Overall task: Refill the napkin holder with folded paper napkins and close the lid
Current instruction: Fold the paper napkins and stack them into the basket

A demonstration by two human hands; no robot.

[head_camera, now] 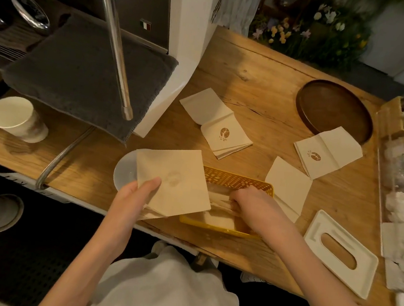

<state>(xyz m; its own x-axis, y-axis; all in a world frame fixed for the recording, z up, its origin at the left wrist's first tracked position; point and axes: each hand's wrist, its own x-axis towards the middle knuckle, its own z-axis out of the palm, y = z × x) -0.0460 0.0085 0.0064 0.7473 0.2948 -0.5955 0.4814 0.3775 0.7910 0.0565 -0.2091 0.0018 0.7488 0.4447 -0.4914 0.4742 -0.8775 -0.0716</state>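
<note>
Wooden counter (253, 78), basket (238, 180) at near edge, left hand (139, 196) pinching napkin stack (176, 175), right hand (252, 205) gripping napkins (219, 219) inside

The napkin holder (237, 181) sits at lower centre of the frame on the counter (265, 84), with the right hand (253, 203) in it. Just left, the left hand (136, 195) holds a napkin stack (175, 180) over a saucer (124, 172) and the holder's left end. The lid (340, 252) lies at lower right, apart from the holder. Behind the holder lie a centre pile (223, 127) and a right pile (328, 153), the latter at the near edge of the round tray (335, 107). A paper cup (17, 118) stands at far left
</note>
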